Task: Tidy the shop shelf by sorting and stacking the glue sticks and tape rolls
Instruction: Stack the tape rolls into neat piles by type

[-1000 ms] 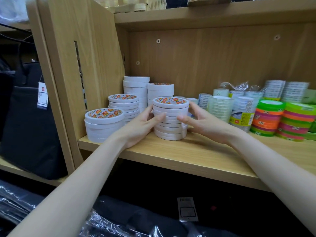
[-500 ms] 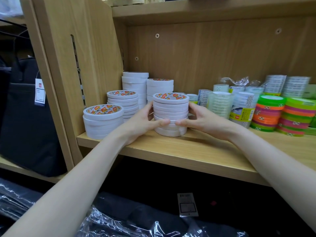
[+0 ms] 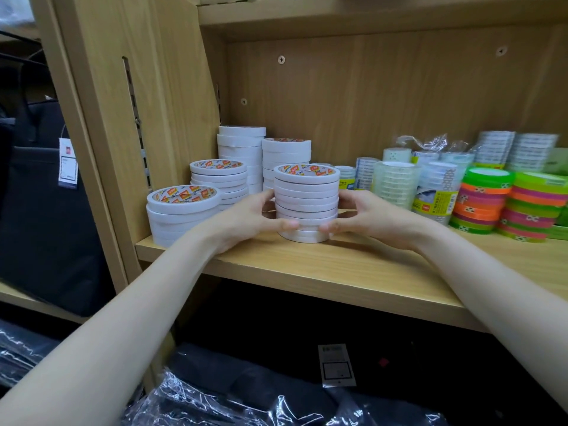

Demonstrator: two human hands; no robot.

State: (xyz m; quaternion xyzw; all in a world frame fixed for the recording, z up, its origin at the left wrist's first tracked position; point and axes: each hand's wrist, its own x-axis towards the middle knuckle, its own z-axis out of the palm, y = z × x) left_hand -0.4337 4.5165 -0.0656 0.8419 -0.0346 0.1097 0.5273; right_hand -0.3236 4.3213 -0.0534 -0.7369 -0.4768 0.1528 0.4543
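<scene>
Where the wooden shelf [image 3: 353, 272] stands, each hand [image 3: 249, 221] [image 3: 368, 218] grips the white tape stack [image 3: 306, 204]

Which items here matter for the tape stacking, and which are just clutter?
In the job:
white tape stack, held by left hand and right hand
neighbouring white stacks
clear tape rolls
coloured tape stacks

Lying about:
black bag
plastic-wrapped goods

A stack of flat white tape rolls with an orange-and-yellow printed core label [image 3: 306, 204] stood upright near the front of the light wooden shelf [image 3: 322, 272]. Four similar white stacks [image 3: 181, 213] stood to its left and behind. Clear tape rolls [image 3: 395, 182] and neon green, orange and pink rolls [image 3: 482, 201] stood at right.
</scene>
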